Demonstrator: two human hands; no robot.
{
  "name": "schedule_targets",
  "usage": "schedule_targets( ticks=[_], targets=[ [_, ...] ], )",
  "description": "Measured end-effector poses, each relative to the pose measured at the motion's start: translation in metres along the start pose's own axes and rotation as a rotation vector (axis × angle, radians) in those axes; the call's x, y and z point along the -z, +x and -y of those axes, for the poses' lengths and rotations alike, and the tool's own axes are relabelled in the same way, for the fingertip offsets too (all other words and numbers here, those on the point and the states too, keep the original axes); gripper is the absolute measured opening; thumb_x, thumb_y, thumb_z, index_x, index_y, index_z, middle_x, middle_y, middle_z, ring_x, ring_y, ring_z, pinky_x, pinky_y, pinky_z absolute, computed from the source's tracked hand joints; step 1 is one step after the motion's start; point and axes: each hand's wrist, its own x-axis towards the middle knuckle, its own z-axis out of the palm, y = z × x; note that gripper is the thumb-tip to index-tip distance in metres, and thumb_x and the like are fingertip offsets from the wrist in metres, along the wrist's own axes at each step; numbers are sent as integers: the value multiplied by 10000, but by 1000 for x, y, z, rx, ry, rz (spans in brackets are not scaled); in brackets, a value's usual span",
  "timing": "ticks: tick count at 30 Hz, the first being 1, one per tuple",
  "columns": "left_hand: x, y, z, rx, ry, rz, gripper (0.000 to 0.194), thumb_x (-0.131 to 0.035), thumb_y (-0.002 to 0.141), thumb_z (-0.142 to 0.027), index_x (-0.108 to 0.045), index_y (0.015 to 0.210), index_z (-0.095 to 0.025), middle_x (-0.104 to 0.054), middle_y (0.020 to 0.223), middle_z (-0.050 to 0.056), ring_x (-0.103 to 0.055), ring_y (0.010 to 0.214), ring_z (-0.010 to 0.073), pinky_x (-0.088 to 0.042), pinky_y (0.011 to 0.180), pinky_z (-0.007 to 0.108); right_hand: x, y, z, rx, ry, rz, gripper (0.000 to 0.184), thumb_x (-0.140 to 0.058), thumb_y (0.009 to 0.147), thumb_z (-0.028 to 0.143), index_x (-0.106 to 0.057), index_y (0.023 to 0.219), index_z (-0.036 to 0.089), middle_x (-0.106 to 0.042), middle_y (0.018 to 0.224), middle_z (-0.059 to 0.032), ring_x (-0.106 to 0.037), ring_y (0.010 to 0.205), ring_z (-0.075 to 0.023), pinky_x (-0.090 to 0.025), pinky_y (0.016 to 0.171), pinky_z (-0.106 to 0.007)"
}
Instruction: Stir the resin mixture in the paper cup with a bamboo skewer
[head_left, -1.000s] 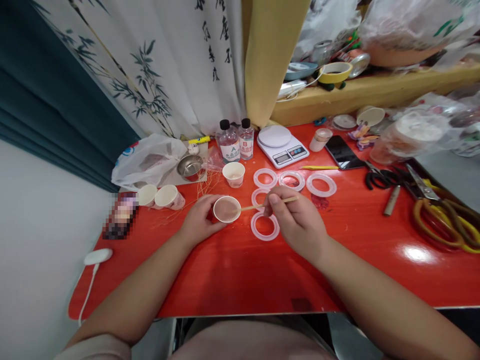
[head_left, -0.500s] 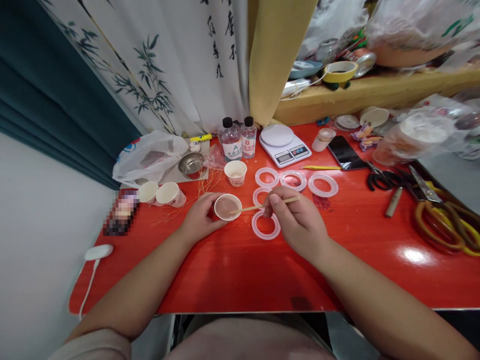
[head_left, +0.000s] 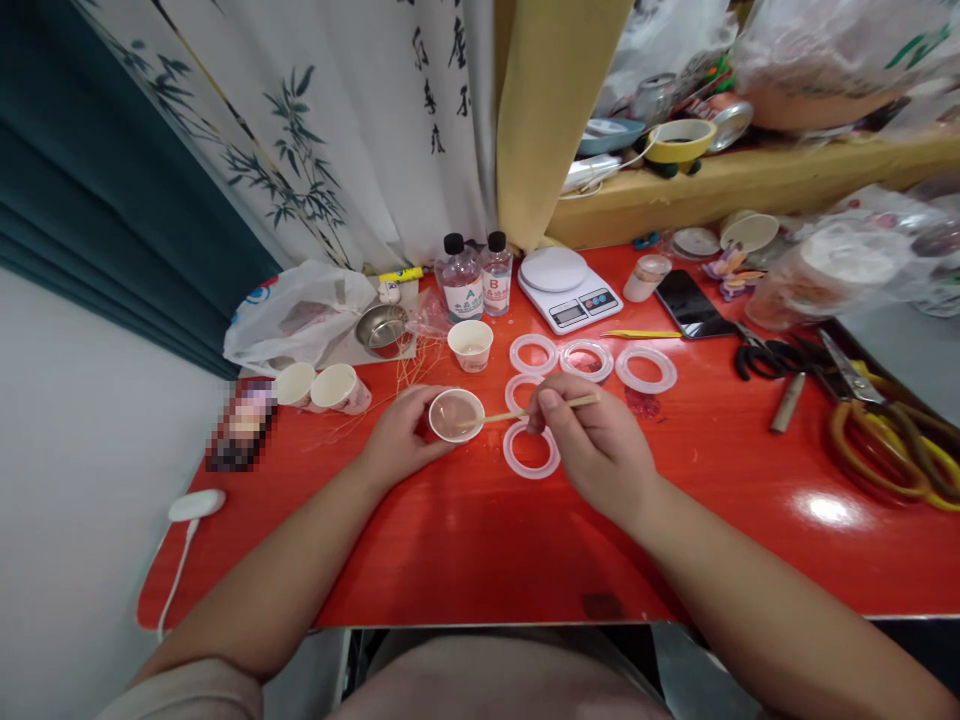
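My left hand (head_left: 403,437) is wrapped round a paper cup (head_left: 456,415) that holds a cloudy, pinkish liquid. Between the fingers of my right hand (head_left: 596,440) is a thin wooden stick (head_left: 504,416), its far end dipped into that liquid. Under and beside my right hand lie several translucent ring moulds, among them a near ring mould (head_left: 531,470) and a ring mould on the right (head_left: 667,371). Just behind the held cup stands another paper cup (head_left: 471,350). Two bottles, bottle A (head_left: 460,290) and bottle B (head_left: 496,285), stand further back.
A white kitchen scale (head_left: 570,300) sits at the back, with yellow tweezers (head_left: 641,335) and a phone (head_left: 694,308) to its right. Scissors (head_left: 877,450) lie on the far right. Two paper cups (head_left: 340,388), a metal bowl (head_left: 382,330) and a plastic bag (head_left: 300,315) are on the left.
Almost nothing differs. The cup in my left hand appears very slightly shifted, and the stick stays dipped in it.
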Motion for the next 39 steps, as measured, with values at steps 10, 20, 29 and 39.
schedule_targets(
  ticks=[10,20,29,39],
  targets=[
    [0,0,0,-5,4,-6,537,-893,773,-355,-659,1250,-277,-749,1210,92,-726,1094,303,-590,949,475,0,1,-2,-38,7,-7,391,-449,1108,470,-600,839,229,-639,773,-32,-611,736,-187,-488,700,-336],
    [0,0,0,-8,6,-3,537,-893,780,-358,-653,1253,-272,-745,1210,91,-724,1090,295,-586,953,473,0,2,-2,-54,15,-19,413,-451,1100,512,-602,839,229,-636,775,-34,-610,734,-189,-488,702,-341],
    [0,-1,1,12,-5,5,542,-888,780,-376,-653,1260,-284,-745,1224,95,-725,1109,309,-593,958,489,2,2,-2,-33,-6,-2,420,-448,1102,503,-591,817,229,-623,760,-29,-593,720,-187,-477,688,-338],
    [1,0,6,-15,16,40,616,-899,758,-310,-634,1314,-272,-724,1289,102,-698,1169,311,-576,1008,485,2,2,-3,8,-7,-12,354,-470,1111,423,-619,855,230,-631,777,-27,-589,734,-186,-453,712,-348]
  ],
)
